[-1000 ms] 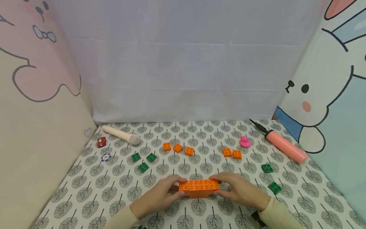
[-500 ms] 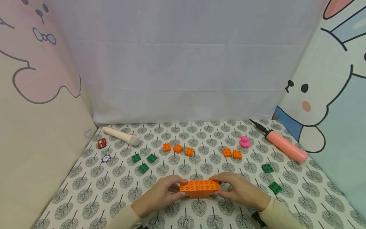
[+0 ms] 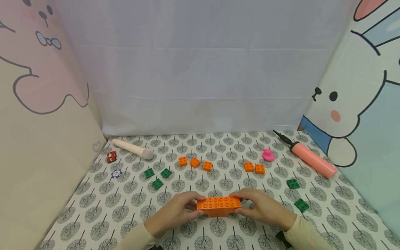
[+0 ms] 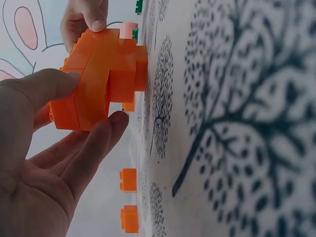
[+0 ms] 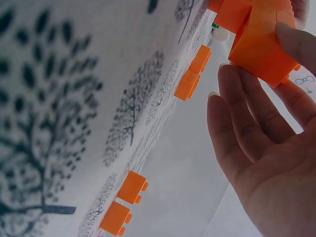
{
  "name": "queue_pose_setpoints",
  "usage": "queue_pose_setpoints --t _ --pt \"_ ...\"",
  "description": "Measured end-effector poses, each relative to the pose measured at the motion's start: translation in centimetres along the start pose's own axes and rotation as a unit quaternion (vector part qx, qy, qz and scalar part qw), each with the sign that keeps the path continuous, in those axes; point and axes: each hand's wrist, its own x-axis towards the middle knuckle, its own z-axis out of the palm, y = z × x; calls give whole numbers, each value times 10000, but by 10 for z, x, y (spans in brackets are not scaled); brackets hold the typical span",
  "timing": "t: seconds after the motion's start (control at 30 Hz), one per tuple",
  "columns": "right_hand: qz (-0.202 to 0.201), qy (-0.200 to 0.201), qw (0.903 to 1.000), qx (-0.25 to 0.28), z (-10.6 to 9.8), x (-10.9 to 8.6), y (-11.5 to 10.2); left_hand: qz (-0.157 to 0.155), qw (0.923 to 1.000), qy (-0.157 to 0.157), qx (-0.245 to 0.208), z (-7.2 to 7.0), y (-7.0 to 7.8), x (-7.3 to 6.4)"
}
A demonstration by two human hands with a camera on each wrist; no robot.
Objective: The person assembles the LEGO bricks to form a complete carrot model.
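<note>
At the front middle in the head view, an orange toy brick structure (image 3: 218, 205) stands on the cloth, wider on top and stepped inward underneath. My left hand (image 3: 178, 212) pinches its left end between thumb and fingers. Its right end is pinched the same way by my right hand (image 3: 260, 208). In the left wrist view the orange brick structure (image 4: 94, 81) has its narrow foot at the cloth, and a thin slanting gap shows between upper and lower layers. Several fingers of my right hand (image 5: 269, 133) lie extended below the bricks in the right wrist view.
Loose orange bricks (image 3: 194, 162) lie behind the hands, with two more orange bricks (image 3: 253, 168) to the right. Green bricks (image 3: 157, 184) lie left and right. Farther out are a pink duck (image 3: 268, 155), a pump (image 3: 312, 159), a microphone-shaped object (image 3: 134, 149), a chip (image 3: 116, 173) and a red car (image 3: 111, 156).
</note>
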Motion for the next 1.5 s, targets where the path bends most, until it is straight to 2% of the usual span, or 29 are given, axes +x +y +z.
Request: queue_pose_setpoints --t 0.3,0.4,0.5,0.6,0.7,0.83,1.03,1.13,1.5 --pt "22 -81 9999 -76 -3 1 -2 223 9975 -151 654 -4 -1 1" --pt "132 -199 9996 141 -10 4 -2 227 9967 -213 756 -5 -1 2" --pt "279 -91 9994 154 -21 9 6 239 9960 -263 824 -5 0 3" --pt "491 248 9980 -323 -35 16 23 281 9957 -283 834 -6 1 5" --pt "637 563 9901 -1118 -50 21 44 300 9956 -308 830 -5 2 5" --pt "784 634 9796 -1738 -65 23 68 290 9953 -349 856 -5 1 6" --pt "1204 270 9786 -1645 -71 25 91 307 9948 -313 918 -5 1 5" --pt "1274 157 9788 -1595 -68 27 98 319 9949 -295 906 -5 1 4" --pt "1211 306 9814 -1461 -61 35 104 276 9952 -287 892 -6 0 4"
